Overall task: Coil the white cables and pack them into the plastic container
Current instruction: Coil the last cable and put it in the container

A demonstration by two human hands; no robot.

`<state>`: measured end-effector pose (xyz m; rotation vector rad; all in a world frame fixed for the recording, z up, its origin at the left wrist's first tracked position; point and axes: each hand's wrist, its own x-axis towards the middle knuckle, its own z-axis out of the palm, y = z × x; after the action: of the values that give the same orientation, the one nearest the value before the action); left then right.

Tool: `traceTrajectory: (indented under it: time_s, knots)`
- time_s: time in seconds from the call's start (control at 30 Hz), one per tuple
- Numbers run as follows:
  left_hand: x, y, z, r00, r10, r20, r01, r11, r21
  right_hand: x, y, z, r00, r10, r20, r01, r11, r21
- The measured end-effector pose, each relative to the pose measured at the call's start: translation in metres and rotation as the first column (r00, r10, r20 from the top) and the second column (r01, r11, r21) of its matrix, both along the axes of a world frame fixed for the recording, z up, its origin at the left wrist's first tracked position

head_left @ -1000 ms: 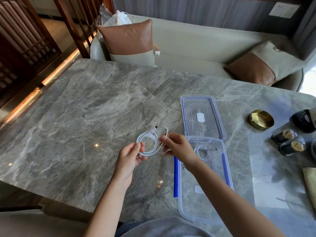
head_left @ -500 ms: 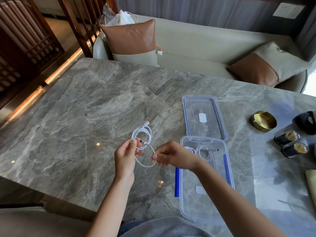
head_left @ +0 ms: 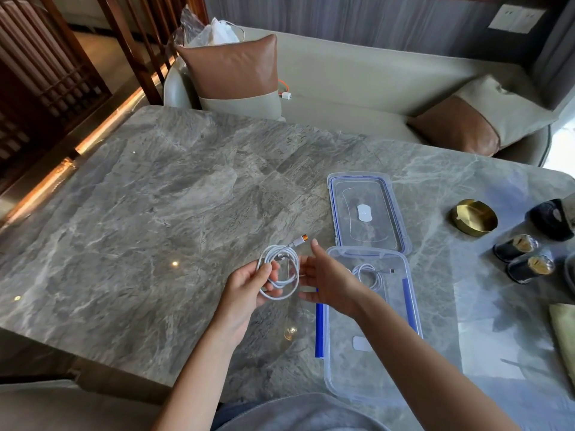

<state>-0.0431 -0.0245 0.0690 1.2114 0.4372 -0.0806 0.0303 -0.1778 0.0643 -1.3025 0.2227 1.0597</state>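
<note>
A coiled white charging cable [head_left: 280, 273] hangs above the grey marble table [head_left: 155, 228], pinched between thumb and fingers of the left hand [head_left: 249, 286]; its plug end [head_left: 300, 239] sticks up past the loops. The right hand [head_left: 329, 281] hovers just beside the coil, fingers spread, palm toward it, gripping nothing. Its wrist hides part of the clear plastic container with blue clips [head_left: 410, 306], where a second coiled white cable [head_left: 371, 275] lies. The container's clear lid [head_left: 367, 213] lies beyond. No writing is readable.
</note>
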Motion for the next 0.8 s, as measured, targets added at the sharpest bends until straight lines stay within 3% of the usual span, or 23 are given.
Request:
traceTrajectory:
  time_s: [0.1,0.23,0.33,0.47,0.67,0.8]
  knots:
    - [-0.001,0.0,0.002,0.997,-0.074,-0.005,0.073,0.994,-0.079,-0.001,0.003,-0.011,0.992,-0.022,-0.124,0.021,1.0,-0.008]
    - [-0.002,-0.001,0.005,0.986,-0.168,0.013,0.168,0.984,-0.061,-0.004,0.008,-0.013,0.977,0.093,-0.194,-0.076,0.993,0.092]
    - [-0.002,0.001,0.004,0.989,-0.146,0.0,0.146,0.986,-0.075,0.0,0.007,-0.01,0.966,0.04,-0.256,0.01,0.981,0.193]
    - [-0.002,0.004,0.001,0.992,-0.128,0.001,0.128,0.991,-0.038,0.003,0.008,-0.004,0.96,-0.052,-0.274,0.108,0.975,0.195]
    - [-0.002,0.008,-0.002,0.999,-0.029,-0.02,0.029,0.999,-0.017,0.014,0.001,-0.007,0.825,-0.412,-0.386,0.514,0.831,0.211]
    - [0.0,0.014,-0.002,0.999,0.039,-0.038,-0.044,0.991,-0.124,0.014,-0.002,-0.011,0.824,-0.425,-0.375,0.528,0.816,0.234]
